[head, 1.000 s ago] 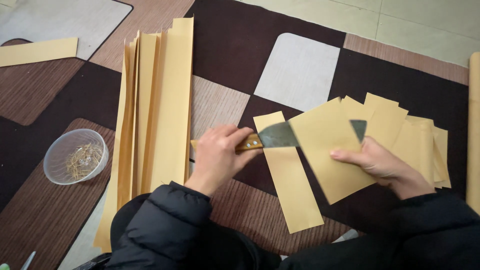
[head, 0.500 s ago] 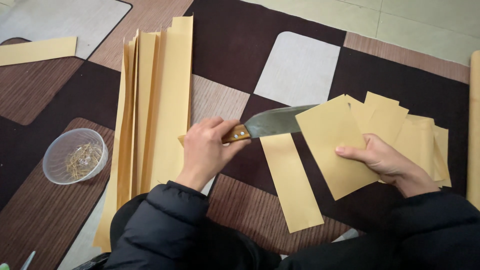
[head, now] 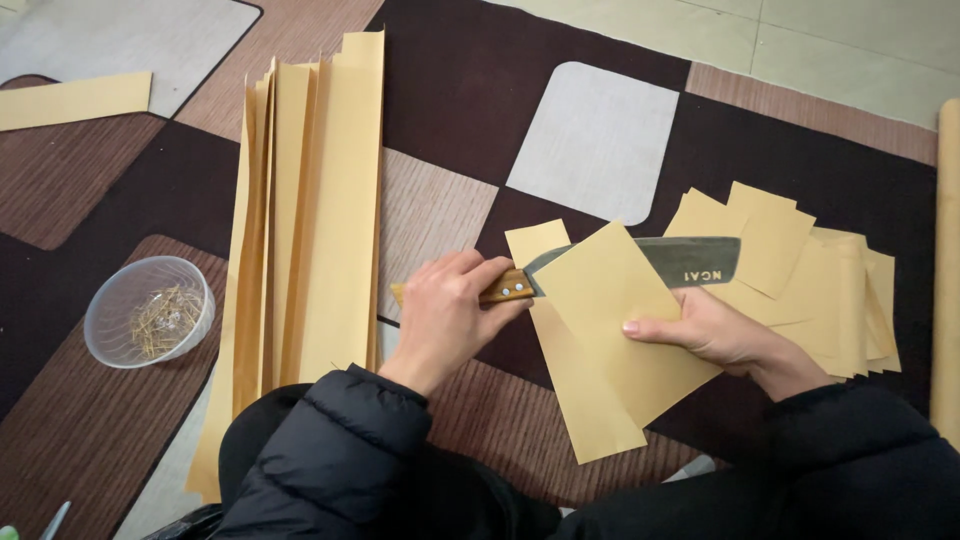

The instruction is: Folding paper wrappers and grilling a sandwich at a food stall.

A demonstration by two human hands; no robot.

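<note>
My left hand (head: pixel 445 310) grips the wooden handle of a big knife (head: pixel 690 262). Its dark blade lies flat and points right, passing behind a yellow paper sheet (head: pixel 610 320). My right hand (head: pixel 710 335) holds that sheet by its right edge, thumb on top. A long yellow strip (head: pixel 585 410) lies on the rug under the sheet. Behind the blade and my right hand sits a pile of cut yellow pieces (head: pixel 810 270).
A stack of long yellow strips (head: pixel 320 200) lies at the left, with a clear plastic bowl (head: pixel 150 312) of small golden bits beside it. One strip (head: pixel 75 100) lies at the far left and a paper roll (head: pixel 947 250) along the right edge. A brown patchwork rug (head: pixel 480 90) covers the floor.
The knife has slid to the right, so its blade now runs behind the held sheet and sticks out past it. My right hand has kept its hold on the sheet.
</note>
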